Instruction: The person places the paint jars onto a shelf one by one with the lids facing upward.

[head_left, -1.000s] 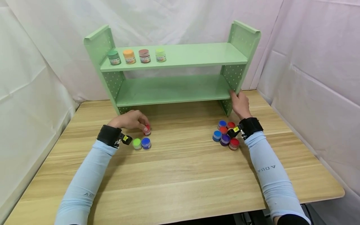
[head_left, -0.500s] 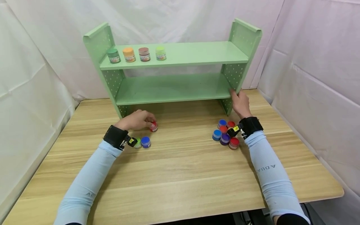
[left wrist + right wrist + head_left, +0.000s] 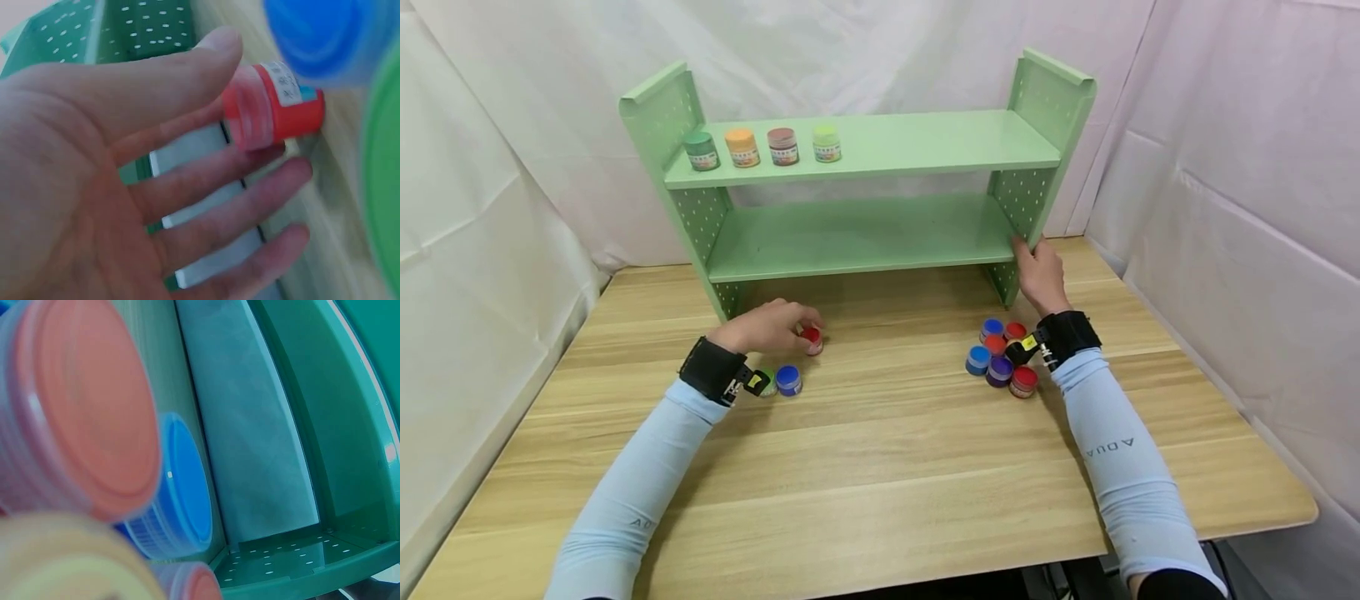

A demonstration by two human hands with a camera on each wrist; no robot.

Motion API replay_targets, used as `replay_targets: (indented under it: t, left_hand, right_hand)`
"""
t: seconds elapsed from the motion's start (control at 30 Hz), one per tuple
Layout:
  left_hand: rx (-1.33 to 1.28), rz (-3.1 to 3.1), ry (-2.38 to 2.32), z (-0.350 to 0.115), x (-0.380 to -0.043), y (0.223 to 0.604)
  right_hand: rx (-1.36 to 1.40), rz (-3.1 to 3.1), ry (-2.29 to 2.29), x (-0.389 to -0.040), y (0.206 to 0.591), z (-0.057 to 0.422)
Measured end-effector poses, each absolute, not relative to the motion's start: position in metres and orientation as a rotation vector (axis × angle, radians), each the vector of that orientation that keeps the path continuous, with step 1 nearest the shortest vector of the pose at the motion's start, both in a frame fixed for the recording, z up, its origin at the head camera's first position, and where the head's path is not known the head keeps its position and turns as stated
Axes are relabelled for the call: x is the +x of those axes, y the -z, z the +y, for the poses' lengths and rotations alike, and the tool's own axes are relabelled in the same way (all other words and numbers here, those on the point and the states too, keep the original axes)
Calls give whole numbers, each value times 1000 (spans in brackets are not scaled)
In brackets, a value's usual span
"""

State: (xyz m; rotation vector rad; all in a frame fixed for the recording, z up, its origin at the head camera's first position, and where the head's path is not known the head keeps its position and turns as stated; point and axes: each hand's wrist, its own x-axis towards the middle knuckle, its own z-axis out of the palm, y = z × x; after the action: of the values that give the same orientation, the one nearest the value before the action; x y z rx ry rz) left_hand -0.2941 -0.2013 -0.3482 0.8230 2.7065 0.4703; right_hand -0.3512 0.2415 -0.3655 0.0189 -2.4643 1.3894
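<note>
My left hand (image 3: 771,327) is at the table, left of centre, in the head view. Its thumb and first fingers pinch a small red-lidded paint jar (image 3: 812,341) by the lid; the remaining fingers spread out in the left wrist view, where the red jar (image 3: 281,106) has a white label. Close by stand a blue paint jar (image 3: 789,381) and a light green one (image 3: 768,383), partly hidden by the wrist strap. At the right, my right hand (image 3: 1042,277) grips the lower side panel of the green shelf rack (image 3: 880,236), thumb inside, other fingers hidden.
On the top shelf stand a dark green jar (image 3: 702,152), an orange jar (image 3: 742,147), a brown jar (image 3: 783,147) and a lime jar (image 3: 827,144). Several jars, including a purple one (image 3: 999,372), cluster by my right wrist. White cloth (image 3: 865,58) hangs behind.
My left hand has shifted right and slightly away with the red paint jar, chiefly in the first half second. The right hand stays on the shelf rack.
</note>
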Motion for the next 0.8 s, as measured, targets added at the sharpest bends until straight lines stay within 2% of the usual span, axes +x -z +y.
replay_targets:
  t: [0.8]
  left_hand:
    - [780, 2770, -421, -196, -290, 352]
  right_hand:
    - [9, -2464, -1371, -349, 366, 242]
